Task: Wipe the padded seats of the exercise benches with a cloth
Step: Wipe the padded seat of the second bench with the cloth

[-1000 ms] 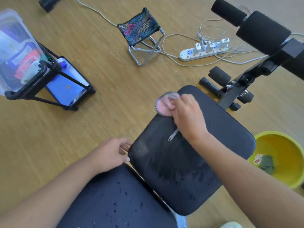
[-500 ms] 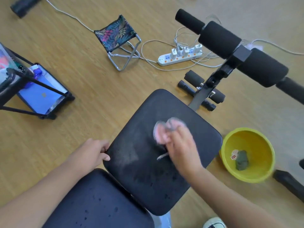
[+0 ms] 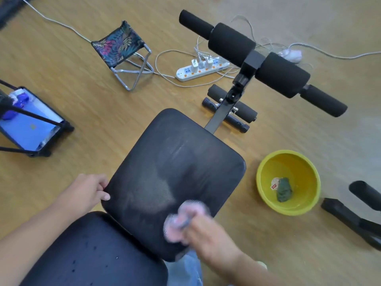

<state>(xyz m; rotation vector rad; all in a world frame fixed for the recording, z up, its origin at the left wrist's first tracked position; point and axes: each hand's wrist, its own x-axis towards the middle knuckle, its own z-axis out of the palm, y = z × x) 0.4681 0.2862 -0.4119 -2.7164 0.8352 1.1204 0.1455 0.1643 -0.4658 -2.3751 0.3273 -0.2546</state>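
Near the seat's close edge, our right hand (image 3: 208, 236) clamps the blurred pink cloth (image 3: 185, 218) against the black padded bench seat (image 3: 175, 178); our left hand's fingers (image 3: 103, 187) grip its corner. Streaks suggest wiping midway; the spotted lower black pad (image 3: 92, 254) remains.

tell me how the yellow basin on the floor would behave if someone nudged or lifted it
The yellow basin looks like thin plastic, so probably light and likely to slide on the smooth wood floor. It seems to hold water with a dark rag in it, so a quick lift might slosh or spill.
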